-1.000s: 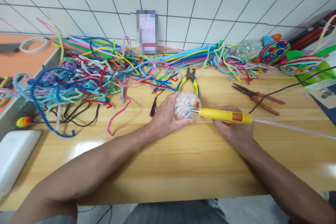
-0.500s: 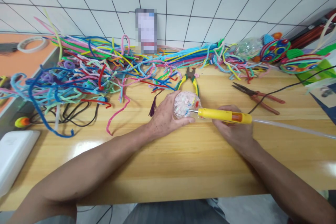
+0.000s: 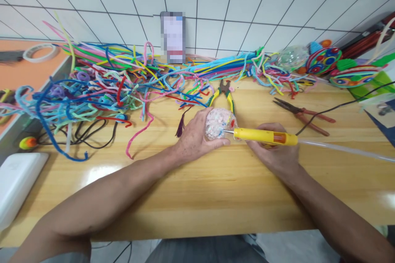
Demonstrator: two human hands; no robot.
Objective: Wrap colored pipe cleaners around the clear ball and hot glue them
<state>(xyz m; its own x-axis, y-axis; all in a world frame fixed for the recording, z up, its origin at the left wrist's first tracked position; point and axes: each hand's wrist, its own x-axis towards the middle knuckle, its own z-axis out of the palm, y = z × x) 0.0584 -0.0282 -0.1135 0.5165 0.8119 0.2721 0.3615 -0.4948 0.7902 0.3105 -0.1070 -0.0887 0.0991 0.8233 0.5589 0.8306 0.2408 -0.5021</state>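
Note:
My left hand is wrapped round a clear ball stuffed with pale pink and coloured scraps, held just above the wooden table. My right hand grips a yellow glue gun. Its metal tip touches the ball's right side. A clear glue stick trails from the gun's back toward the right edge.
A big tangle of coloured pipe cleaners fills the back left. Yellow-handled pliers lie behind the ball, red-handled pliers to the right. Colourful round craft pieces sit far right. A white box rests at left.

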